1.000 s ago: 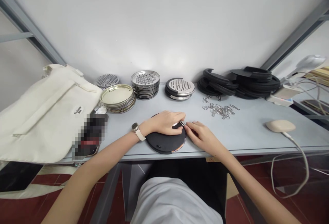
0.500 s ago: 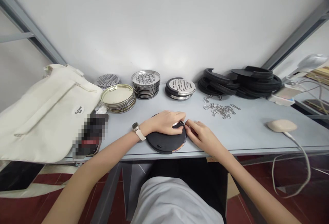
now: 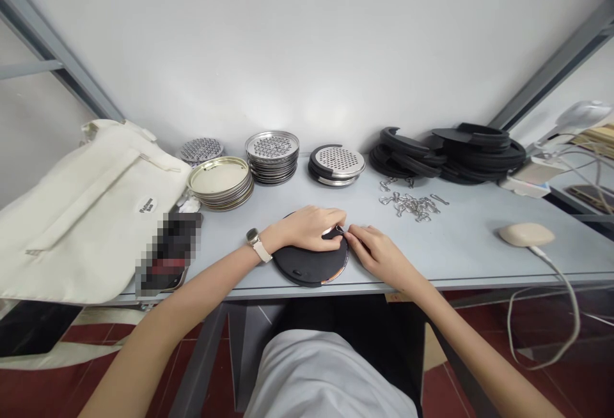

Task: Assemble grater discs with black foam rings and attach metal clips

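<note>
While the left hand (image 3: pixel 307 227) grasps the black disc (image 3: pixel 307 264), the right hand (image 3: pixel 381 255) pinches a metal clip (image 3: pixel 340 230) at its two o'clock, ideally against firm bracing.

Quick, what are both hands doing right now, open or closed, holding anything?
Left hand: over the black disc, fingers curled; grip cannot be told.
Right hand: closed, pinching a small metal clip.
</note>
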{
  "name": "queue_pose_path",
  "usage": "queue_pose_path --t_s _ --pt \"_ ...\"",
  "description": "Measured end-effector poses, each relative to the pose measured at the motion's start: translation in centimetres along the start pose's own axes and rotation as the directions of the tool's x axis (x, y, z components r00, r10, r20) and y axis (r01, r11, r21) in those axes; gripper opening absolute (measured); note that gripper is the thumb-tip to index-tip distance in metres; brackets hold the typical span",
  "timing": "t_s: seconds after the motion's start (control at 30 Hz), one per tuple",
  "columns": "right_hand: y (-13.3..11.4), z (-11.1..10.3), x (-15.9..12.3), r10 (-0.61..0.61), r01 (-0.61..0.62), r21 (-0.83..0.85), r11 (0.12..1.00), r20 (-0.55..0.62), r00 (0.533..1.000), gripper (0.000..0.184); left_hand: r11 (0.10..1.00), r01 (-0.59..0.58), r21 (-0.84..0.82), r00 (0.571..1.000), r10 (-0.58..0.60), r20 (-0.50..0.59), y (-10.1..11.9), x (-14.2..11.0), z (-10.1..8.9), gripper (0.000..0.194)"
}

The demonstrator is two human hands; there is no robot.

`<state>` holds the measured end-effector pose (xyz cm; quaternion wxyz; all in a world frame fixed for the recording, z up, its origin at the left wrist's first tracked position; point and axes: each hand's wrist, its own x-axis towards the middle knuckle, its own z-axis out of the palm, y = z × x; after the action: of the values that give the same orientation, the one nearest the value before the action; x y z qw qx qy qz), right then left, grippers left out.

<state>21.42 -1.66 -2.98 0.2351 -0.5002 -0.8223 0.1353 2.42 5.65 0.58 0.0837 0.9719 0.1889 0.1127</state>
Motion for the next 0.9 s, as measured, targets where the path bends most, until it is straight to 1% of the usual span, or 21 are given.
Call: queue_pose_path --t_s 0.13,0.33,0.47,0.67,0.9 --pt "0.0 -0.09 0.04 -0.001 0.001 0.008 1.0 0.002 1.0 0.03 1.0 -0.022 0.013 1.0 0.022 -0.005 -0.04 -0.01 0.04 0.013" --pt "0.2 -0.08 0.0 -0.018 0.018 0.013 1.0 0.0 1.0 0.03 1.0 -0.005 0.009 1.0 0.005 -0.022 0.1 -0.11 0.07 0.016" --pt "0.34 0.02 -0.03 -0.003 0.003 0.013 1.0 0.008 1.0 0.03 1.0 -0.006 0.015 0.999 0.007 -0.043 0.06 -0.16 0.13 0.018" --pt "0.45 0.12 -0.11 0.003 -0.003 0.01 1.0 0.021 1.0 0.029 0.997 -0.006 0.072 1.0 0.008 -0.027 -0.02 -0.1 0.23 0.015" --pt "0.52 0.31 -0.12 0.011 -0.011 0.005 1.0 0.018 1.0 0.029 0.997 -0.022 0.077 1.0 0.024 -0.02 -0.04 -0.07 0.24 0.013"
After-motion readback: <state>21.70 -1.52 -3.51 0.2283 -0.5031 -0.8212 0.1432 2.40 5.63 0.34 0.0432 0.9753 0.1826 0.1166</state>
